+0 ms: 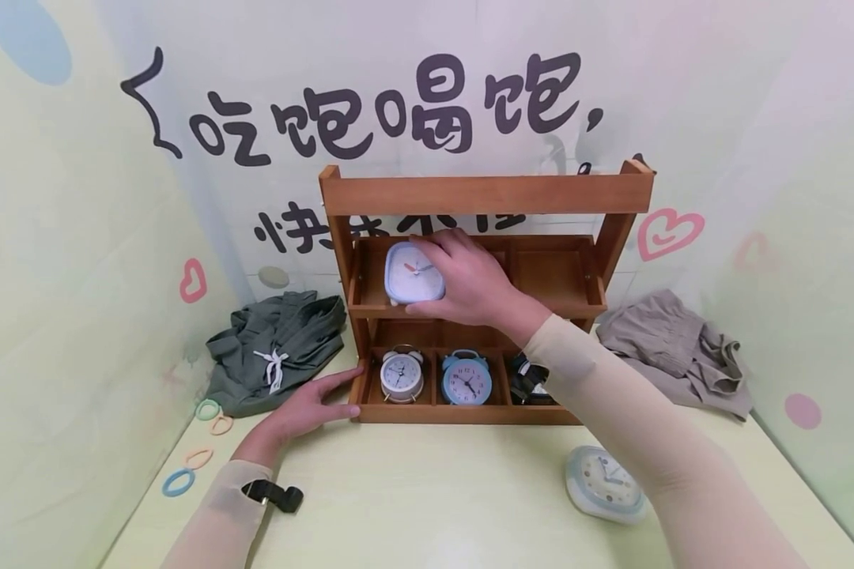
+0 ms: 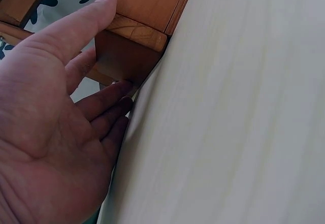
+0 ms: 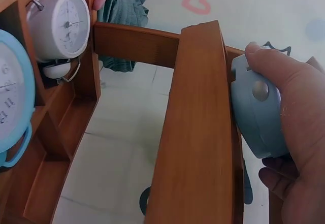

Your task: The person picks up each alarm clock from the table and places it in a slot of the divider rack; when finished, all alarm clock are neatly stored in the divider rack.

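My right hand (image 1: 473,276) grips a square clock with a white face and pale blue rim (image 1: 414,273) at the upper tier of a wooden shelf (image 1: 487,195), over the left compartment. In the right wrist view, the clock's blue-grey casing (image 3: 256,109) sits between thumb and fingers. Fairly straight fingers of my left hand (image 1: 306,407) touch the shelf's lower left side, with the thumb by the front corner (image 2: 134,36). Below stand a white twin-bell alarm clock (image 1: 402,375) and a blue alarm clock (image 1: 466,379). A dark clock (image 1: 538,389) is partly hidden by my right wrist.
Another rounded clock (image 1: 603,484) lies on the table at right, near my forearm. Folded dark green clothing (image 1: 277,356) sits left of the shelf, greyish clothing (image 1: 676,348) right of it. Several hair ties (image 1: 179,482) lie along the left edge.
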A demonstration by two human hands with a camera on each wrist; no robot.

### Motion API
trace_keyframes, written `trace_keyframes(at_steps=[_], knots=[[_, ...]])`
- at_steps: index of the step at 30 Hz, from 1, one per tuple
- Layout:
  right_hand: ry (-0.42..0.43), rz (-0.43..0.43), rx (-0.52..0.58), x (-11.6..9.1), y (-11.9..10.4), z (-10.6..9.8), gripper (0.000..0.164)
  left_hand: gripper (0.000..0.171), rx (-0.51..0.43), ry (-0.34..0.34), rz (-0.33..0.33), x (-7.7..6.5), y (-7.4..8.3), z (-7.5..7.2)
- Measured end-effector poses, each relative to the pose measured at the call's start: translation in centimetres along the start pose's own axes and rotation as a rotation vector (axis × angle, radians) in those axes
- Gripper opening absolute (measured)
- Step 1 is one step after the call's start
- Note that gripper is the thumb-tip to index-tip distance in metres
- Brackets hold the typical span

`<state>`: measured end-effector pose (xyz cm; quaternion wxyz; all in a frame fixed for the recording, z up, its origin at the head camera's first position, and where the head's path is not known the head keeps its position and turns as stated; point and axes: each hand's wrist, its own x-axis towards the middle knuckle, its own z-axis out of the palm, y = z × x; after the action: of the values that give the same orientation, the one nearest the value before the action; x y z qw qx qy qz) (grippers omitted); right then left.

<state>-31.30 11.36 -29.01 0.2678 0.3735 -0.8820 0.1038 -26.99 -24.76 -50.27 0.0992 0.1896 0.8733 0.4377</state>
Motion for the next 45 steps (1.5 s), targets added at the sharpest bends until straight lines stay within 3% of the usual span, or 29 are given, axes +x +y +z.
trace_keyframes(at_steps=[12, 32, 45], knots=[[-0.068, 0.041, -0.005, 2.8, -0.4, 0.9, 0.108, 0.081, -0.022, -0.005, 0.011, 0.0, -0.1, 0.1], [-0.154, 0.133, 0.010, 2.9, -1.6, 2.8, 0.102, 0.082, -0.015, -0.004, 0.012, 0.0, -0.2, 0.1], [-0.149, 0.212, 0.208, 2.8, -1.4, 2.9, 0.102, 0.083, 0.002, -0.003, -0.001, 0.1, -0.2, 0.0]])
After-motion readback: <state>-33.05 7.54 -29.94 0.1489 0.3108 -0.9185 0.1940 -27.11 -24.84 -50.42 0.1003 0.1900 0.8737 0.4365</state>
